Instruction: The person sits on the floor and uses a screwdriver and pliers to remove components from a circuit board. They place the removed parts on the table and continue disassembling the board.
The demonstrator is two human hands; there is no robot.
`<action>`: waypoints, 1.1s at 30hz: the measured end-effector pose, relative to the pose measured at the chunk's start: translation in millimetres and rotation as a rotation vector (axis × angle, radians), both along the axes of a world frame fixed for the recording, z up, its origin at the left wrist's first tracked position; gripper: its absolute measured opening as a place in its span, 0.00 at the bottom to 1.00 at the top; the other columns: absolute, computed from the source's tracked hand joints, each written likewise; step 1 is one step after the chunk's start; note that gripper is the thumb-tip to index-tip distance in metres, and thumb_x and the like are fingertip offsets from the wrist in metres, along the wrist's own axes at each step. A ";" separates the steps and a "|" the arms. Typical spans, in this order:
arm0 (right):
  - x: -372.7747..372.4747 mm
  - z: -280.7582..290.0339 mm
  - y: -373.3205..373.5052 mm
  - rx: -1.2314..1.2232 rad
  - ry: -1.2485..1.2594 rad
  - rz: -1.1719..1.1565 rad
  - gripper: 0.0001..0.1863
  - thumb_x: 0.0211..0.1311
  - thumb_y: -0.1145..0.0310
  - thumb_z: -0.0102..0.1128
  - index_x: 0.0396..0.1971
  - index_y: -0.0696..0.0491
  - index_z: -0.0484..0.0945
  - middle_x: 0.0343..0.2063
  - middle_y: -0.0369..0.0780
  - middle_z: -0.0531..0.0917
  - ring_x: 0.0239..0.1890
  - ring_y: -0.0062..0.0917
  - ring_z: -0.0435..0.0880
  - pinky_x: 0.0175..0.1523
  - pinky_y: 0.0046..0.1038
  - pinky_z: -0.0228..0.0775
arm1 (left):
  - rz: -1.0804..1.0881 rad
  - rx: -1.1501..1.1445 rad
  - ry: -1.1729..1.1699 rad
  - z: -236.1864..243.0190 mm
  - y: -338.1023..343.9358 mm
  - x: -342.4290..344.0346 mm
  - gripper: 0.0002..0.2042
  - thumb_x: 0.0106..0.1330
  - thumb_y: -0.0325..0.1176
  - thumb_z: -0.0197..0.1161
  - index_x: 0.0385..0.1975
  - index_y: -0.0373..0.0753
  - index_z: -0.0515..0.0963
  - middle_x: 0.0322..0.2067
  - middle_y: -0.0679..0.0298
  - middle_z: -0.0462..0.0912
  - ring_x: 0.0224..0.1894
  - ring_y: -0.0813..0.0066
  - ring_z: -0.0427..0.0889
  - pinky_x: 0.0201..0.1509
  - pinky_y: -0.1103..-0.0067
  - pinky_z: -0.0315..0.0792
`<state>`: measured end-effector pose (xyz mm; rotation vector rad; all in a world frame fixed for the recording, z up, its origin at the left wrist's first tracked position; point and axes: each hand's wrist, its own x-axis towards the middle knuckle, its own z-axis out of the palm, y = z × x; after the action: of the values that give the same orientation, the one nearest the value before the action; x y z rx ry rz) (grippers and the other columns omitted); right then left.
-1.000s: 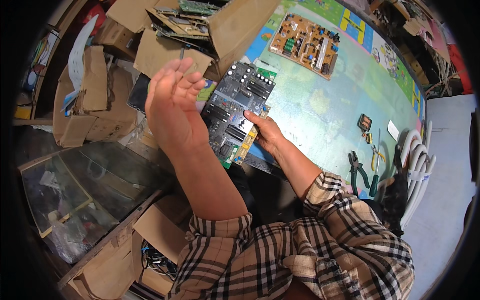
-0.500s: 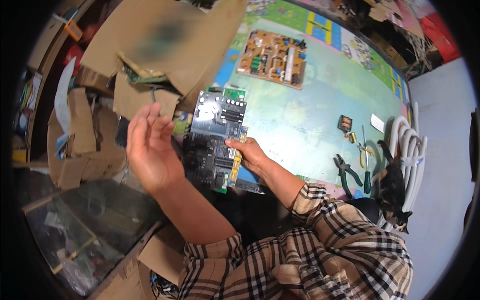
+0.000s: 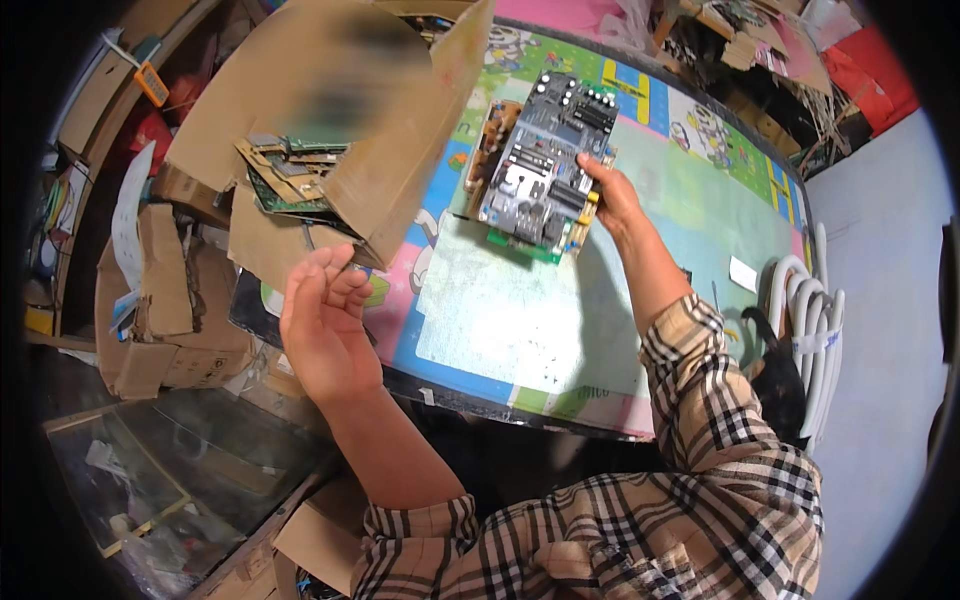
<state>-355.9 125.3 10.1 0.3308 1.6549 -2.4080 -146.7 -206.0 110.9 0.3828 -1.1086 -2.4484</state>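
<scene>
My right hand (image 3: 618, 205) grips the right edge of a dark circuit board (image 3: 545, 150), thumb on top. Green and tan board edges show beneath it. It is held over the upper middle of the patterned table mat (image 3: 510, 330), partly covering a brown circuit board (image 3: 487, 140). My left hand (image 3: 328, 325) is open and empty, palm facing up with fingers slightly bent, low near the bottom corner of a large cardboard box (image 3: 390, 180). Stacked boards (image 3: 285, 175) lie in that box. My right arm hides much of the table's right side.
More torn cardboard boxes (image 3: 175, 300) stand at the left, beside glass panes (image 3: 150, 460). At the right are coiled white tubes (image 3: 800, 320), a dark cat (image 3: 775, 390) and a small white paper (image 3: 742, 273). Cluttered cardboard and red material (image 3: 865, 70) fill the back right corner.
My right hand has carried the dark board up and rightward, away from my left hand and onto the area of the brown board. My left hand stays open.
</scene>
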 end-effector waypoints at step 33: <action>-119.7 130.0 -137.5 1.235 1.226 -0.450 0.10 0.61 0.65 0.59 0.38 0.53 0.80 0.35 0.47 0.78 0.40 0.46 0.78 0.46 0.43 0.71 | 0.297 -0.421 -0.114 9.7 19.3 -12.8 0.11 0.67 0.28 0.53 0.46 0.32 0.74 0.36 0.58 0.81 0.32 0.78 0.76 0.40 0.81 0.70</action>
<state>-475.5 -12.2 140.1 -0.9262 3.7599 -1.3132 -159.5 -186.7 120.6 0.5130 -1.4581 -1.8977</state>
